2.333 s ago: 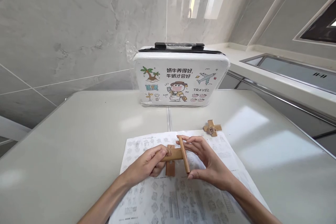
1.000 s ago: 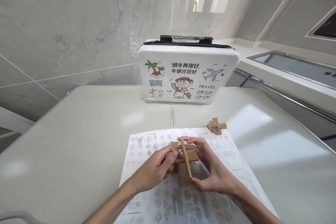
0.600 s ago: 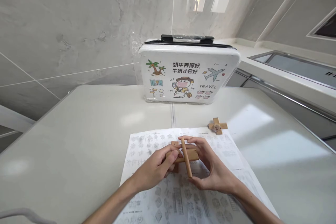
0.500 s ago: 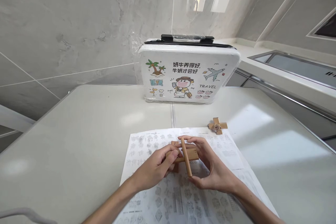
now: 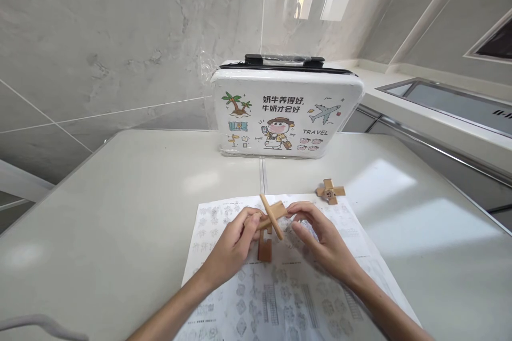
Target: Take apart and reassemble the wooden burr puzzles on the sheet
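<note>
In the head view, my left hand is closed on crossed wooden puzzle pieces. One slim bar lies diagonally across a flatter piece. A darker notched wooden piece shows just below them; whether it is held or rests on the paper I cannot tell. My right hand is at the right end of the flatter piece, its fingertips close to or touching it, thumb apart. Under both hands lies a printed instruction sheet. Past its upper right edge sits a cross-shaped wooden puzzle piece with a round mark.
A white cartoon-printed case with a black handle, partly in clear plastic, stands at the back of the white table. Behind it is a grey tiled wall. A grey cable enters at the lower left.
The slim bar has turned and shifted up and left, and my right hand has let go of it. The notched piece below is now more exposed.
</note>
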Demonstrator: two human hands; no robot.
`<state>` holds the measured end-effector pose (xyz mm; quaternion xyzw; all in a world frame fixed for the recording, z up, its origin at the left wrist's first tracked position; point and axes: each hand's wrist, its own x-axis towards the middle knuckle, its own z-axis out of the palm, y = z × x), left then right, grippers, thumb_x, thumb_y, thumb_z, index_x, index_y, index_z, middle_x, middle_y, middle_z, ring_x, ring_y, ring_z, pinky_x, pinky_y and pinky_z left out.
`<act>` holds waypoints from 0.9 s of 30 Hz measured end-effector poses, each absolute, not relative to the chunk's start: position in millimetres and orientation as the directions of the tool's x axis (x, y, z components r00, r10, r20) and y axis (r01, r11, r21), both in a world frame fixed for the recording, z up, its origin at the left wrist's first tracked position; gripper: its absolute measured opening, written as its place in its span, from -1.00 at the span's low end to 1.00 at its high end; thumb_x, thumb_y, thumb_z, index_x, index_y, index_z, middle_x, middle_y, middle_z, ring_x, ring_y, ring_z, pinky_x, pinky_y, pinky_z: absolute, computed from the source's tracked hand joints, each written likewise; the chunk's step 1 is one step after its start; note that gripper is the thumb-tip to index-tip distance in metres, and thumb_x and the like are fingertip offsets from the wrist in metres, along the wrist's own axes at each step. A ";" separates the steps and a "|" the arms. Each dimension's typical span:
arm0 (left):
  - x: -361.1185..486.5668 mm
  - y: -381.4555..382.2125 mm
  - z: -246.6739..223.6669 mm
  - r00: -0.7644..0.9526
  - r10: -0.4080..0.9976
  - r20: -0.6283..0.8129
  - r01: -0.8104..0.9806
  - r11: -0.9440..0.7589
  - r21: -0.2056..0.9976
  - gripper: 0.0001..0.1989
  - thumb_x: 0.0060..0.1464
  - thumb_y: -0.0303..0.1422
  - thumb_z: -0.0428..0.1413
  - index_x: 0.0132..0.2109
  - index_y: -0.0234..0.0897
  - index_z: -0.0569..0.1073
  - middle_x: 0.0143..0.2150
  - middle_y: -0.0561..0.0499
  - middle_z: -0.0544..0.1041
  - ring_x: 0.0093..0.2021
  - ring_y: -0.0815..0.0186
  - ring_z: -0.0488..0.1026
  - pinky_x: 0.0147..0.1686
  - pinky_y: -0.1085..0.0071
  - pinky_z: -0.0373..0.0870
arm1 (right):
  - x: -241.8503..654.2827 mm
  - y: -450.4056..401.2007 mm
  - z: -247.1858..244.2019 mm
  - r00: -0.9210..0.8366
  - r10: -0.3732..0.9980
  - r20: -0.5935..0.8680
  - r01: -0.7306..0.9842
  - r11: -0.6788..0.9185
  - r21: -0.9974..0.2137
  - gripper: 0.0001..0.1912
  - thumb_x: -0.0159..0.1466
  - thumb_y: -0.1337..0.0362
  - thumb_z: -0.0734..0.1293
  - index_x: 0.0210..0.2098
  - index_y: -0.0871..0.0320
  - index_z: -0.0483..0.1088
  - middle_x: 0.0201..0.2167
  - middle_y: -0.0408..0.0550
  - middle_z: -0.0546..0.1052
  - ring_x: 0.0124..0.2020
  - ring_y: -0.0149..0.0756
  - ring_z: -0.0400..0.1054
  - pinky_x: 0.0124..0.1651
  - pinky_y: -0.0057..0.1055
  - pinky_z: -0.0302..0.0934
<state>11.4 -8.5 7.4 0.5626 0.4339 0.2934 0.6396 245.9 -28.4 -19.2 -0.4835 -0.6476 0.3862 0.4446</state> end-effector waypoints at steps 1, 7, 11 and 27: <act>11.5 -7.4 6.9 0.410 0.889 -0.207 0.089 0.187 0.978 -0.56 0.42 0.09 -0.07 -0.09 -0.21 0.37 -0.43 0.18 0.06 -0.48 0.39 -0.03 -0.49 0.43 -0.01 | 245.3 -28.9 -19.2 -0.168 0.961 0.218 0.332 0.264 -0.906 -0.75 0.48 0.11 0.31 0.12 -0.03 0.39 0.10 0.06 0.52 0.13 0.00 0.44 0.21 -0.02 0.39; 13.2 -2.2 8.3 0.244 0.960 -0.137 0.040 0.131 0.991 -0.56 0.40 0.08 -0.02 -0.03 -0.23 0.38 -0.43 0.19 0.09 -0.48 0.39 -0.01 -0.47 0.45 0.05 | 235.6 -36.1 -27.8 -0.442 0.843 0.306 0.520 0.519 -0.678 -0.24 0.30 0.23 0.50 0.41 -0.15 0.20 0.44 0.04 0.27 0.49 0.19 0.06 0.44 0.25 0.11; 13.1 -2.3 6.5 0.223 0.968 -0.119 0.117 0.095 0.989 -0.56 0.40 0.06 -0.02 -0.01 -0.24 0.40 -0.41 0.16 0.18 -0.48 0.38 0.05 -0.47 0.44 0.08 | 228.7 -38.3 -35.7 -0.501 0.806 0.314 0.554 0.578 -0.600 -0.15 0.29 0.21 0.52 0.46 -0.16 0.12 0.47 0.08 0.24 0.51 0.25 0.01 0.42 0.32 0.12; 11.6 -2.5 11.8 0.244 0.968 -0.055 0.316 -0.026 0.948 -0.59 0.45 -0.01 -0.07 -0.15 -0.23 0.43 -0.34 0.07 0.37 -0.40 0.33 0.18 -0.37 0.40 0.14 | 254.1 -22.4 -18.9 0.048 0.950 0.310 0.431 0.260 -0.864 -0.52 0.23 0.13 0.56 0.06 -0.01 0.36 0.28 0.13 0.41 0.33 0.15 0.31 0.38 0.24 0.21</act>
